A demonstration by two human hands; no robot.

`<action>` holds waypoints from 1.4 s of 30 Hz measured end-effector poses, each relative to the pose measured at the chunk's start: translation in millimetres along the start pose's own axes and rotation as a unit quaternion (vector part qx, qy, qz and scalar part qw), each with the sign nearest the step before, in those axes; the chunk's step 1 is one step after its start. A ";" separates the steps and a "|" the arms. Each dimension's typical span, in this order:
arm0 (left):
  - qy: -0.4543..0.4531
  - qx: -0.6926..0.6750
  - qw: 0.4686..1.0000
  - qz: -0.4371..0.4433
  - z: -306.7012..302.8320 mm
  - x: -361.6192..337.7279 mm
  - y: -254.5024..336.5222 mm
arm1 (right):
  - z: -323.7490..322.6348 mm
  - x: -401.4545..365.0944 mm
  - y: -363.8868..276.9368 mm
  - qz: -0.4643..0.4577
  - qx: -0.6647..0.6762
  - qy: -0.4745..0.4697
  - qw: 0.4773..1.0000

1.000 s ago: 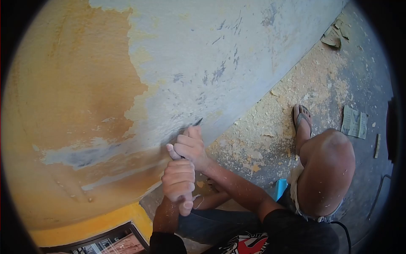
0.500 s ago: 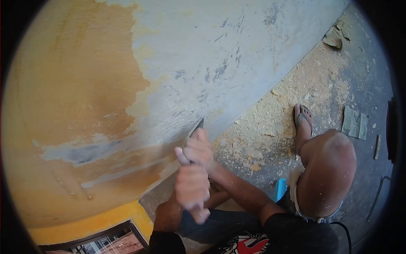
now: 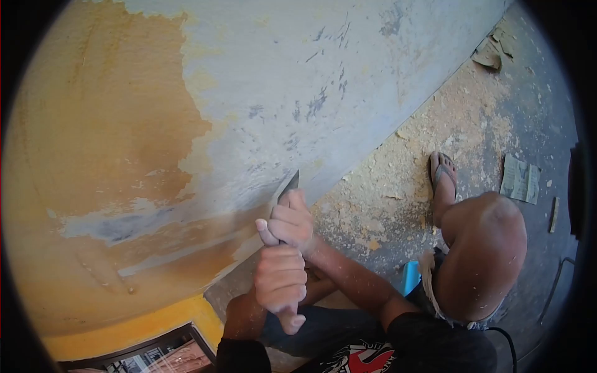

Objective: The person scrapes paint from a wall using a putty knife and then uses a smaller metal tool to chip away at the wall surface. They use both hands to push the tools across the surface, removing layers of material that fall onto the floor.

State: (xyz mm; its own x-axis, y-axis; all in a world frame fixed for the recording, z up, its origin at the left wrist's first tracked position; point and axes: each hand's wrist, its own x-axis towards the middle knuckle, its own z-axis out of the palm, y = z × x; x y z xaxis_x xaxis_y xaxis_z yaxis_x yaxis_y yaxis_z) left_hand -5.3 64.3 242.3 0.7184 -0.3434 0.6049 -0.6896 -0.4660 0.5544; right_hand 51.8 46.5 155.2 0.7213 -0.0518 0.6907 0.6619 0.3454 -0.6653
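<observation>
Tool spot: the bladed tool (image 3: 289,184) is poking out just past your fists, its dark tip pointing up & a bit R, right by the wall (image 3: 357,133); can't tell if the edge is touching.
Long axis: it's running on a slant, approx. low L to high R, roughly in line w/ your stacked hands; handle's hidden, so that's a rough read.
Nearer hand: your R hand (image 3: 291,219) is sitting directly behind the blade; your L hand (image 3: 280,280) is stacking just below, farther from the tip.
Grip: both are clenching, fingers curled; R is holding the tool near its blade, L is prob. wrapping the lower handle.
Wall side: pale area (image 3: 249,74) is surrounding the tip; ochre paint (image 3: 143,105) is lying farther L.
Floor side: flaky debris (image 3: 398,174) is lying R of your fists, past the wall's base.
</observation>
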 end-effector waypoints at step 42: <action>-0.016 -0.044 0.997 -0.064 5.6 -18.5 -24.6 | -4.6 -24.8 32.5 0.060 -0.011 0.000 0.998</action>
State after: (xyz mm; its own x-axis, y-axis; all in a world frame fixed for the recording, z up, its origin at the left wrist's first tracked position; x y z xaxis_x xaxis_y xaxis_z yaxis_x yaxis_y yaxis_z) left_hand -1.1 77.5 214.3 0.8029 -0.3112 0.5085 -0.5961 -0.4343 0.6754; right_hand 56.3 54.7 115.2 0.7956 -0.0118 0.6057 0.5754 0.3276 -0.7495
